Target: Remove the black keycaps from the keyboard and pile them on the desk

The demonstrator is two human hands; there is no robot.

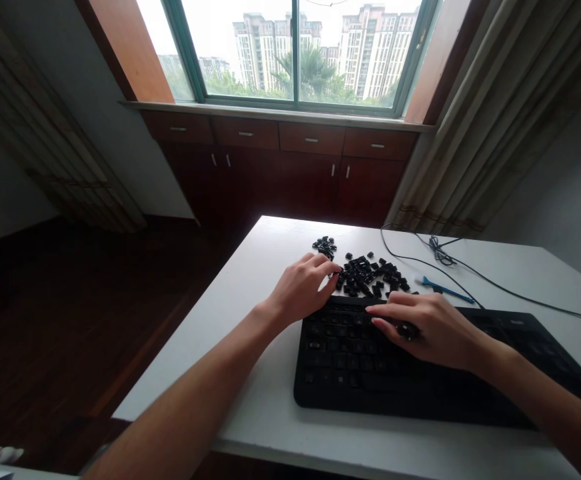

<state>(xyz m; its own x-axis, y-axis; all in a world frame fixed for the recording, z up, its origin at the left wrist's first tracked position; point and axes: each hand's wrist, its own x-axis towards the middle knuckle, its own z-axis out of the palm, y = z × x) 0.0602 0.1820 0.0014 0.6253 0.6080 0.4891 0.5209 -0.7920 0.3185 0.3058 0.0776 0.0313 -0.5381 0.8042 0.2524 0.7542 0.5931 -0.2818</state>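
A black keyboard (400, 383) lies on the white table, with bare key positions showing along its upper rows. Behind it is a loose heap of black keycaps (363, 270). My left hand (303, 283) is at the heap's left edge, thumb and index finger pinched on what looks like a keycap. Over the keyboard's upper rows is my right hand (420, 327), its index finger and thumb reaching toward the top row. A small dark object (408, 330) shows under its curled fingers; its kind cannot be made out.
A blue brush (448, 290) lies behind the keyboard on the right. Black cable (513, 287) runs across the white table (230, 300), with a tied bundle (440, 252) near the far edge. Beyond stand a dark red cabinet (280, 177) and a window (295, 60).
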